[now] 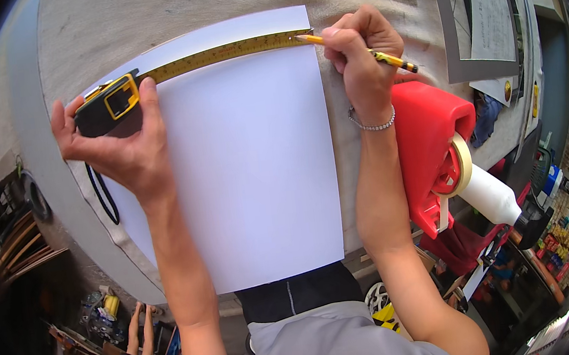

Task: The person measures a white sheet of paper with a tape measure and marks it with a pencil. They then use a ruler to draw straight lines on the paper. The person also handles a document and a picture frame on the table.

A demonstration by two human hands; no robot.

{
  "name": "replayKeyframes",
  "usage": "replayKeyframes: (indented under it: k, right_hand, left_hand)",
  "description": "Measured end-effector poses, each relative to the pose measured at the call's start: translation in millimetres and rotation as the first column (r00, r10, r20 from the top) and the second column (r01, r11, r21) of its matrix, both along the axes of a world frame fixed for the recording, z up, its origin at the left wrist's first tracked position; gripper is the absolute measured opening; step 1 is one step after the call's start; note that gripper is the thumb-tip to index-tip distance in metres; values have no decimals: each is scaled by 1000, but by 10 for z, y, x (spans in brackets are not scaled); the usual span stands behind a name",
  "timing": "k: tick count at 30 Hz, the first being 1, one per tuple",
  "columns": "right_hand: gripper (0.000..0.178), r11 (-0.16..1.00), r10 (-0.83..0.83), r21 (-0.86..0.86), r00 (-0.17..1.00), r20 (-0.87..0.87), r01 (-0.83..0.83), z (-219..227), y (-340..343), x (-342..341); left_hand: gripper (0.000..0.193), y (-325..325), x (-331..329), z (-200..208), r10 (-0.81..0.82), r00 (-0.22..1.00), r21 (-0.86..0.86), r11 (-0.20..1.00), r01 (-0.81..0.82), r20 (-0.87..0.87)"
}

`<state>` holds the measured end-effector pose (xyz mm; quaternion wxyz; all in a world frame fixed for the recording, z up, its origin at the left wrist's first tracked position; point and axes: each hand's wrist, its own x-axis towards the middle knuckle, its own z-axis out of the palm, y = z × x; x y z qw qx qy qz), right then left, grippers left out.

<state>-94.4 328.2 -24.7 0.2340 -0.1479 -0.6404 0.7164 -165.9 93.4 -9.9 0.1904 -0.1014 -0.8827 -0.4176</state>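
The left hand point(118, 143) grips a black-and-yellow tape measure point(108, 102), its blade stretched along the top of a white sheet point(256, 173) on the worktop point(163, 10). The right hand point(361, 58) pinches a yellow pencil point(393, 60), whose tip touches the blade's end; its middle is hidden by fingers. A red tape dispenser point(433, 141) lies just beside the right wrist.

A smooth matt white board point(256, 173) lay on a rough grey cloth-like table point(143, 19). The tape measure point(109, 102) had a glossy plastic case; the red tape dispenser point(430, 141) looked shiny plastic.

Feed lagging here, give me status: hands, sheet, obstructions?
Left hand pins tape measure on white sheet. Right hand holds pencil at blade's end. Red tape dispenser beside the right forearm.
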Motion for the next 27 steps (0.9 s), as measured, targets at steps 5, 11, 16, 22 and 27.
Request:
replayKeyframes:
  k: [5, 11, 16, 22, 27]
  right_hand:
    - [21, 999, -5, -45, 998, 67, 9, 43, -49, -10]
    - [17, 975, 28, 221, 999, -35, -20, -103, -19, -17]
    - [35, 931, 26, 363, 999, 27, -34, -100, -18, 20]
    - [31, 991, 0, 133, 982, -187, 25, 250, -254, 71]
    - [15, 971, -237, -3, 953, -189, 241, 504, -587, 400]
  left_hand:
    - [86, 12, 1, -13, 47, 998, -140, 989, -53, -49]
    - [92, 21, 2, -19, 33, 999, 28, 999, -34, 9]
    - [99, -15, 40, 27, -8, 999, -5, 1000, 8, -38]
    - [97, 184, 123, 183, -277, 956, 56, 957, 283, -100]
    - [102, 878, -57, 271, -491, 863, 264, 822, 504, -117]
